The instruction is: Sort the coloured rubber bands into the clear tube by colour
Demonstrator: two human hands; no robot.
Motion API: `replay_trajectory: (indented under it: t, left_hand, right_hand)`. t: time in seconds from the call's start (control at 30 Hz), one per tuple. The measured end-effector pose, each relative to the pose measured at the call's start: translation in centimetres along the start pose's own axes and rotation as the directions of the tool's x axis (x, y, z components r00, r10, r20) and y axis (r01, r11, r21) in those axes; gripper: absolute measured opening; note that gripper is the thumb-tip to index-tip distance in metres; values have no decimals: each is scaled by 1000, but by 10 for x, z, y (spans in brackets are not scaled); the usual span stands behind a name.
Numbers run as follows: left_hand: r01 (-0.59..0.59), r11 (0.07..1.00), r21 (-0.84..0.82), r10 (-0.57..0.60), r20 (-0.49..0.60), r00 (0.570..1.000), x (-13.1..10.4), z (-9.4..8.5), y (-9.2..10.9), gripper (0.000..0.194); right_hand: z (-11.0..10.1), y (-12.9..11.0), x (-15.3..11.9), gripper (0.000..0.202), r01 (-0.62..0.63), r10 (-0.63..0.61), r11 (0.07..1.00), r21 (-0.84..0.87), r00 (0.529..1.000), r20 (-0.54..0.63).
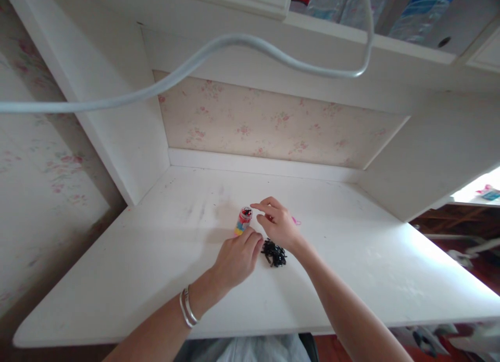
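A small jar with red, blue and yellow colouring stands on the white desk; black bits show in its open mouth. My right hand is just right of the jar, its fingers apart and the index finger stretched out to the rim. I cannot tell whether that fingertip touches it. Close in front of the jar, my left hand is closed, thumb and fingers pressed together; what they hold, if anything, is hidden. A heap of small shiny black pieces lies beside my left hand, below the right one.
A small pink loop lies behind my right hand on the desk. Side panels and a back board enclose the desk. Overhead, a white cable hangs in front of a shelf with plastic bottles.
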State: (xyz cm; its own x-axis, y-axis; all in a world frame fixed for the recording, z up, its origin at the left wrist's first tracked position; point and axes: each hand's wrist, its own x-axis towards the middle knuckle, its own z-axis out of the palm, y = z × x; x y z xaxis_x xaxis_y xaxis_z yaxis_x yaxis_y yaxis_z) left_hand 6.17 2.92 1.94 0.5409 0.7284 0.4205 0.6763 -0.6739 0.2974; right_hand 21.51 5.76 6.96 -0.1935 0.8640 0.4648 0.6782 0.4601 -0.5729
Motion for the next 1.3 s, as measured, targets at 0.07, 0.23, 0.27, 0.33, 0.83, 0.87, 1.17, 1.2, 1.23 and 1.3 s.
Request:
replay_trajectory:
  t: [0.07,0.23,0.27,0.33,0.83,0.87,1.17,1.2,1.23,1.3]
  left_hand:
    - [7,1000,-1,-7,-7,1000,0,2,-1,30]
    - [-9,999,32,9,9,1000,0,6,-3,31]
    - [-13,999,39,12,9,1000,0,7,-3,30]
    - [-16,999,51,15,7,1000,1,6,-3,30]
    - [11,998,-65,-27,-240,970,3,-11,-11,17]
    - [9,996,-84,-31,-264,964,4,-13,-13,16]
    - [66,967,-246,-170,-429,887,13,-27,-26,14]
    - [82,962,-262,-193,-435,879,15,-28,-27,15]
    - [96,956,-276,-214,-440,872,17,-29,-27,15]
    - [114,949,-295,-242,-445,862,21,-30,-28,16]
  right_hand:
    - [0,-2,-2,40,28,-23,996,-88,998,61]
    - [-2,-11,-3,44,111,-69,934,-339,989,132]
    - [-2,-12,-3,43,132,-80,914,-383,986,148]
    - [-4,-16,-1,41,176,-100,876,-450,977,186]
    - [-14,-16,10,47,177,-39,859,-481,958,283]
    - [-15,-15,11,46,178,-51,866,-468,961,271]
    - [-12,3,6,47,145,-126,957,-253,988,91]
    - [-12,5,4,47,133,-123,967,-218,991,57]
    - [-12,7,2,47,117,-114,976,-183,993,23]
    - [-12,12,-4,46,72,-76,992,-107,996,-35]
